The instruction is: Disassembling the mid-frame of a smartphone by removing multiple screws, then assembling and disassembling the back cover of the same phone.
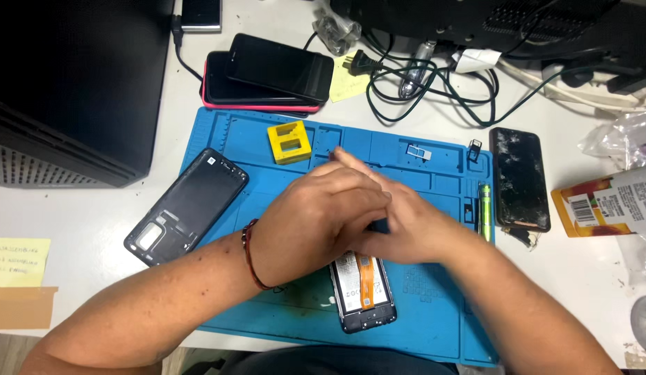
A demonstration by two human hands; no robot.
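Note:
Both hands meet over an opened phone (363, 292) lying on a blue work mat (434, 326); its battery and an orange flex strip show below my wrists. My left hand (316, 219) overlaps my right hand (406, 226), hiding the phone's upper half. A small dark piece (380, 225) shows between the hands; what it is and which hand grips it is hidden. My left wrist wears a red cord bracelet (250, 250).
A black back cover (187, 206) lies on the mat's left, a yellow block (289, 142) at its top, a green-tipped tool (484, 208) at its right. A cracked phone (520, 178), stacked phones (267, 76), tangled cables (434, 83) and a black computer case (73, 83) surround it.

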